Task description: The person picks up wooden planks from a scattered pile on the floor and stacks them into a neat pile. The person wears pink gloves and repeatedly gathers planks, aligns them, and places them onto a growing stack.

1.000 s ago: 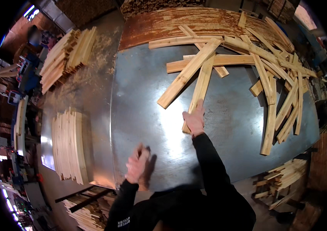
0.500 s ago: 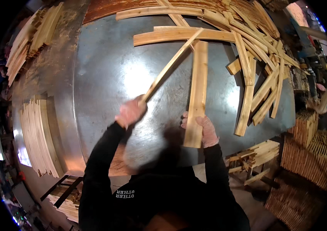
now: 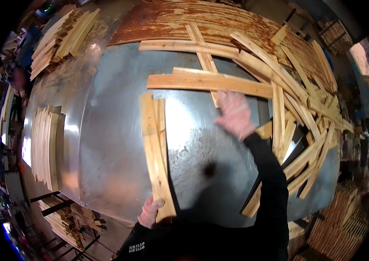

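My left hand (image 3: 150,212) grips the near end of two long pale wooden slats (image 3: 154,143) that lie side by side on the grey metal table (image 3: 115,143), pointing away from me. My right hand (image 3: 235,114), blurred, reaches out with fingers apart over the table, its fingertips at the long horizontal slat (image 3: 206,81) lying across the table's middle. It holds nothing that I can see. A black sleeve covers my right forearm.
A tangled heap of loose slats (image 3: 306,113) covers the table's right and far side, over a rusty sheet (image 3: 184,19). Neat slat stacks lie at the left (image 3: 45,148) and far left (image 3: 60,39). More wood sits below the table at lower left (image 3: 69,219) and in the stacks at right (image 3: 345,213).
Both slats now lie together under my left hand, which has shifted to their near end. My right hand has let go and reached forward to the horizontal slat. The view has moved right.
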`<action>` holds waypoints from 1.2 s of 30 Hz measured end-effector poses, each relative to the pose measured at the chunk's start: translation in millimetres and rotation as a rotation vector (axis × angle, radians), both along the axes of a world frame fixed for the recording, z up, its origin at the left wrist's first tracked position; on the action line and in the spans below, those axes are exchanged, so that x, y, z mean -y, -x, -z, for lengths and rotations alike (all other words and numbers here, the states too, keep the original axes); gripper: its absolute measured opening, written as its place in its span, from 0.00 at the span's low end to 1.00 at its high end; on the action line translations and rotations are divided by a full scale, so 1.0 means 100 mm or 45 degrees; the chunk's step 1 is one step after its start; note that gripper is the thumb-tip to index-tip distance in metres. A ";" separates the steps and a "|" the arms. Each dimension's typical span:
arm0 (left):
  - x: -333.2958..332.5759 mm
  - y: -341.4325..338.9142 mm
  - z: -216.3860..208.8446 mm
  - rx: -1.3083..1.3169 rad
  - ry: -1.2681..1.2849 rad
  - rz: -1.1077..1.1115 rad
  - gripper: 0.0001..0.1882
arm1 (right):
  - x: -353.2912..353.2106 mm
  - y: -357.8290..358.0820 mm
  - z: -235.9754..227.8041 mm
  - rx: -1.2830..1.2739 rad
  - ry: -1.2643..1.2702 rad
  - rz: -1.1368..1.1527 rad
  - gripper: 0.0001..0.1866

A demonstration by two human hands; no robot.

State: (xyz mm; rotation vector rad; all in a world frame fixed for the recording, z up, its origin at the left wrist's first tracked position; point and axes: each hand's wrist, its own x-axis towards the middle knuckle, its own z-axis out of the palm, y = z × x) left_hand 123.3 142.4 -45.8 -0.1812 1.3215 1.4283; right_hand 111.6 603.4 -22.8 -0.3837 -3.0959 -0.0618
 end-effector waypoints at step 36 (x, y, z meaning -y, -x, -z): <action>-0.70 0.31 0.47 -0.402 0.111 -0.361 0.22 | 1.30 -0.14 0.19 -0.023 1.104 0.659 0.50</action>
